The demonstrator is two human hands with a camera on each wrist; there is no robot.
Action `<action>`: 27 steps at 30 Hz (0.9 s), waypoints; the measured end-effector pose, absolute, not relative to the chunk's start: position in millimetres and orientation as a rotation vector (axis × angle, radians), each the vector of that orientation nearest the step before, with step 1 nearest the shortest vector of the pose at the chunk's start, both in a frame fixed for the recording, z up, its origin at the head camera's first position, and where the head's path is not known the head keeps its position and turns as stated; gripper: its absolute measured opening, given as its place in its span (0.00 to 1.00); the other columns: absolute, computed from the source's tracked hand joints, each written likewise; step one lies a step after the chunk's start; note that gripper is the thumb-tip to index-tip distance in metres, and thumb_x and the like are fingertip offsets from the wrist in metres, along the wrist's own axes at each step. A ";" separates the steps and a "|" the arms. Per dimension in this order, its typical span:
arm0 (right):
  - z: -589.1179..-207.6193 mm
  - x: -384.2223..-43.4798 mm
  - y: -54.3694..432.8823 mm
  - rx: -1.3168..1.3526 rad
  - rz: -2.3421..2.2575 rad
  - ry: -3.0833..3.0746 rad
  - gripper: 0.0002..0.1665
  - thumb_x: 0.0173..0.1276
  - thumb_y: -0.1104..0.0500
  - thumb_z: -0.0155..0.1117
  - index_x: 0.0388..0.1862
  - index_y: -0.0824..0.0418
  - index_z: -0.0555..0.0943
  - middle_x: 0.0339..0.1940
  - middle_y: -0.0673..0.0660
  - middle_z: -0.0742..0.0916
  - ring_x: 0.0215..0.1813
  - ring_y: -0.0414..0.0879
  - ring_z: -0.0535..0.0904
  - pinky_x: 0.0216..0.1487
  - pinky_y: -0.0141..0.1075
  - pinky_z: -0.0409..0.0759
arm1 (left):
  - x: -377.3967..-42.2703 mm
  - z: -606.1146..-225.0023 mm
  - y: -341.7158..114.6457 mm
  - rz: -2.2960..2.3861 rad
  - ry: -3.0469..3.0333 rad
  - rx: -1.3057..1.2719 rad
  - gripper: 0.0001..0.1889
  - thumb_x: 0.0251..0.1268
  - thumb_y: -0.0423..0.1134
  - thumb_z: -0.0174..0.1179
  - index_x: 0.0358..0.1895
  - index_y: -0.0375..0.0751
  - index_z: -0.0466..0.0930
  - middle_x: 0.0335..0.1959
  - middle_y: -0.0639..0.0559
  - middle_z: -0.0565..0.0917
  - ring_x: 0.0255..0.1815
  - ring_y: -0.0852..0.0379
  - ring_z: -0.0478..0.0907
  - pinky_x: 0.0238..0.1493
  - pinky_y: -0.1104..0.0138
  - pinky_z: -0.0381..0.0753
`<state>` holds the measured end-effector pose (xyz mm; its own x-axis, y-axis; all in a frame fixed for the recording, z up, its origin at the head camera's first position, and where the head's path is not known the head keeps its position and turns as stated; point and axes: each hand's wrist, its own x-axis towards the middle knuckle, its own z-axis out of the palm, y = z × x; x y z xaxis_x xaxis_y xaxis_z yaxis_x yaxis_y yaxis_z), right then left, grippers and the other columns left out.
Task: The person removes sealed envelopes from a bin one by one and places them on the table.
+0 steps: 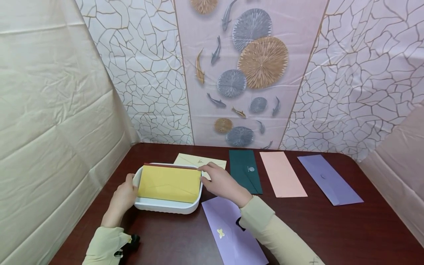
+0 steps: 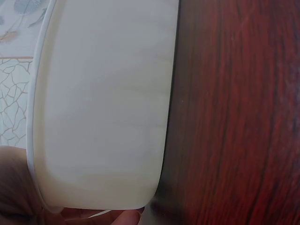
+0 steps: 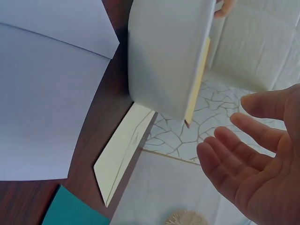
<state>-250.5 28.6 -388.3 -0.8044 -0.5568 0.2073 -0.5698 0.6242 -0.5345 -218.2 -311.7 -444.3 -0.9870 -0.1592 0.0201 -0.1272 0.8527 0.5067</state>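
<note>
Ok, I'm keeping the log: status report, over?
Left hand holds white tray by left end. Right hand at right end, contact unclear. Yellow envelope inside. Lilac envelope beneath right sleeve, not blocking tray.

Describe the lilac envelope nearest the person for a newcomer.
The dark reddish-brown table holds a white rounded tray. The lilac paper envelope lies to its lower right in the head view, partly behind the pale right sleeve. Unlike the far-right purple envelope, it bears a yellow butterfly-shaped emblem.

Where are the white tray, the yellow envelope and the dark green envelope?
White tray (image 1: 162, 208): head view, on its front wall.
Yellow envelope (image 1: 169, 183): head view, middle of its upper face.
Dark green envelope (image 1: 243, 170): head view, middle of its face.
</note>
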 end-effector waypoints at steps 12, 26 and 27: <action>-398.1 -266.7 15.8 1.037 0.757 -2.837 0.21 0.75 0.60 0.60 0.64 0.65 0.78 0.52 0.63 0.83 0.45 0.50 0.80 0.47 0.43 0.79 | -218.0 -443.0 -312.2 -0.801 -2.959 0.222 0.23 0.73 0.30 0.43 0.67 0.25 0.56 0.51 0.21 0.78 0.46 0.29 0.80 0.43 0.41 0.77; -410.2 -267.2 0.1 1.108 0.544 -2.776 0.21 0.73 0.60 0.62 0.61 0.69 0.80 0.48 0.61 0.82 0.45 0.53 0.77 0.47 0.41 0.78 | -218.3 -444.5 -310.4 -0.807 -2.965 0.248 0.23 0.73 0.31 0.42 0.67 0.25 0.57 0.53 0.20 0.76 0.48 0.28 0.79 0.46 0.41 0.77; -410.0 -267.4 -1.1 1.104 0.543 -2.776 0.20 0.73 0.60 0.62 0.60 0.69 0.80 0.47 0.61 0.81 0.44 0.53 0.77 0.47 0.41 0.77 | -218.5 -444.4 -310.7 -0.805 -2.963 0.247 0.23 0.73 0.31 0.42 0.67 0.25 0.57 0.53 0.20 0.77 0.48 0.28 0.79 0.45 0.41 0.77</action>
<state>-267.4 -1.1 -410.0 -0.7308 -0.6441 0.2258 -0.6817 0.6725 -0.2881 -218.5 -310.7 -444.4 -0.9853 -0.1702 0.0172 -0.1381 0.8508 0.5070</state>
